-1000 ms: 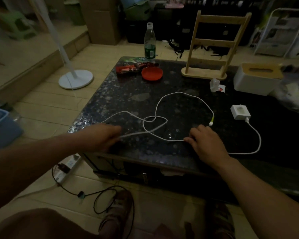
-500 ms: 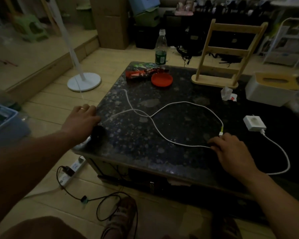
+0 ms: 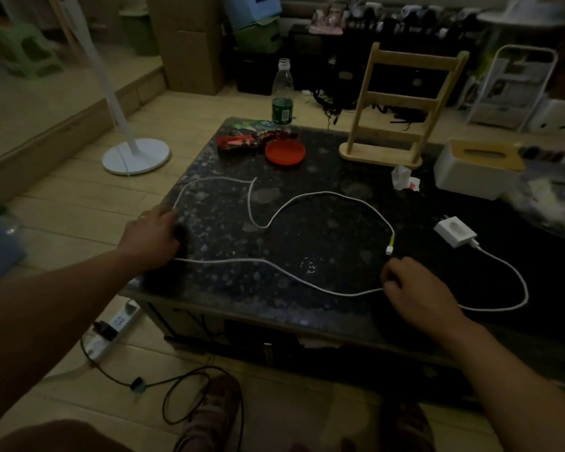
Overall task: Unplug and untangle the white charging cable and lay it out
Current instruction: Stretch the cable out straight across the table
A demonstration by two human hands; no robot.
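Speckled dark stone forms the top of the low table (image 3: 307,308), and the white charging cable (image 3: 323,195) lies spread across it in loose, uncrossed curves. From the white power adapter (image 3: 455,230) near the right side, the cable swings out toward the near edge, passes under the right hand (image 3: 416,288), runs leftward along the near part of the top to the left hand (image 3: 152,239), then loops up along the left edge, dips once mid-table and arcs round to its free connector (image 3: 389,249), which rests just beside the right hand's knuckles.

Both hands rest on the cable. The right hand's fingers are curled together over the cord (whether pinched or merely pressing, I cannot tell). The left hand sits at the table's near left corner, fingers bent down over the cord; its grip is hidden too.

Open stone lies inside the big arc and between the two hands. The far side is more crowded: a red dish (image 3: 285,152) and snack wrappers (image 3: 255,140) at the far left, a wooden rack (image 3: 402,106) standing mid-back, a crumpled scrap (image 3: 403,178) in front of it, a white tissue box (image 3: 477,168) at the right.

On the floor by the left corner lies a power strip (image 3: 111,331) with a black cord (image 3: 183,386) trailing.
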